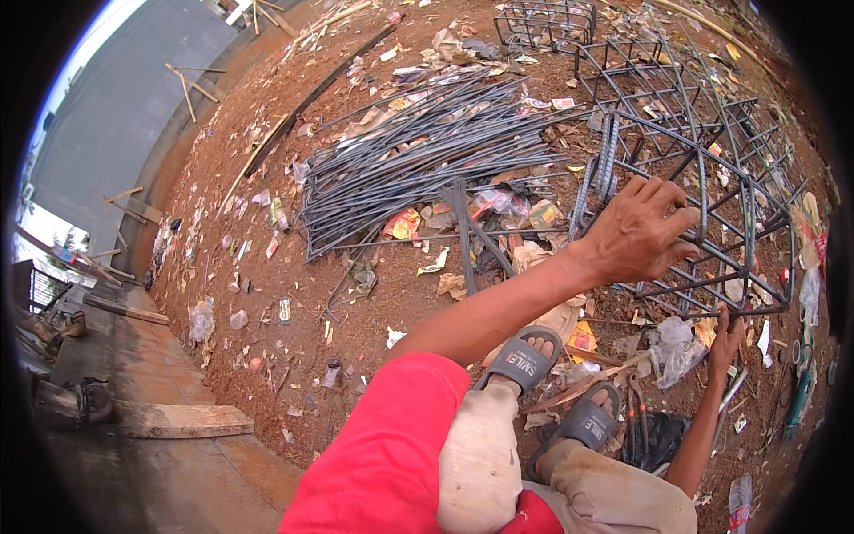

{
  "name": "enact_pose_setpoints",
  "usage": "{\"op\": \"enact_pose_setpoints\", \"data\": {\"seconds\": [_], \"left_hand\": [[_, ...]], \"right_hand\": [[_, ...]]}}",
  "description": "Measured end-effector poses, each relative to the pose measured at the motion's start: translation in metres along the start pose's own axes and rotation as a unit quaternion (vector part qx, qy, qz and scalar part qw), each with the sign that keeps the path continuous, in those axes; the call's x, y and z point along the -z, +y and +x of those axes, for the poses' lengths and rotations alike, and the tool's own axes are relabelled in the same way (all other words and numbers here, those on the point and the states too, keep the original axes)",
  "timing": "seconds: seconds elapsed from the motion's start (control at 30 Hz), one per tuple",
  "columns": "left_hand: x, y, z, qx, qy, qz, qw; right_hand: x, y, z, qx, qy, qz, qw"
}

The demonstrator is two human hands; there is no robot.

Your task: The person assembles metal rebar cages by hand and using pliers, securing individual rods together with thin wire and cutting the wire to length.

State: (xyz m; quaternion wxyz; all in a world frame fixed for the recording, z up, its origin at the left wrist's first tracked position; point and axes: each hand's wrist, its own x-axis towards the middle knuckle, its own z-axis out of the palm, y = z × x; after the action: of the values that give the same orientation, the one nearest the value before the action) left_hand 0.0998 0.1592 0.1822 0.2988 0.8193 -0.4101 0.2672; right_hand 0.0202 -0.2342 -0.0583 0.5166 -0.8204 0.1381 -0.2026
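your l hand (642, 222) curls at dark, boxy steel rebar cage (704, 191) on red soil (418, 307), r hand (727, 343) at its near edge; can't tell grips. prob. steadying it; next needs firm hold.

The sleeve (382, 436) is of a bright red, and the trousers (480, 458) are pale beige with small darker spots. The sandals (592, 422) are dark grey with whitish lettering. The steel bars (418, 165) have a blue-grey colour; the rebar cage (749, 222) at the right is dark grey, ribbed in pattern. The soil (356, 303) is reddish brown. One far wrapper (403, 223) is yellow and red.
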Motion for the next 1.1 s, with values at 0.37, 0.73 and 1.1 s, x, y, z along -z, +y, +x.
{"op": "enact_pose_setpoints", "data": {"seconds": [0.37,0.73,1.1], "left_hand": [[0.117,-0.23,-0.35,0.58,0.011,0.353,0.734],[0.15,-0.32,-0.413,0.632,-0.213,0.344,0.661],[0.167,-0.313,-0.413,0.567,-0.319,0.249,0.718]], "right_hand": [[0.009,0.04,-0.03,-0.043,0.024,-0.006,0.999],[0.141,-0.011,-0.112,-0.155,-0.079,-0.205,0.963],[0.138,-0.001,-0.16,-0.176,-0.03,-0.149,0.973]]}}
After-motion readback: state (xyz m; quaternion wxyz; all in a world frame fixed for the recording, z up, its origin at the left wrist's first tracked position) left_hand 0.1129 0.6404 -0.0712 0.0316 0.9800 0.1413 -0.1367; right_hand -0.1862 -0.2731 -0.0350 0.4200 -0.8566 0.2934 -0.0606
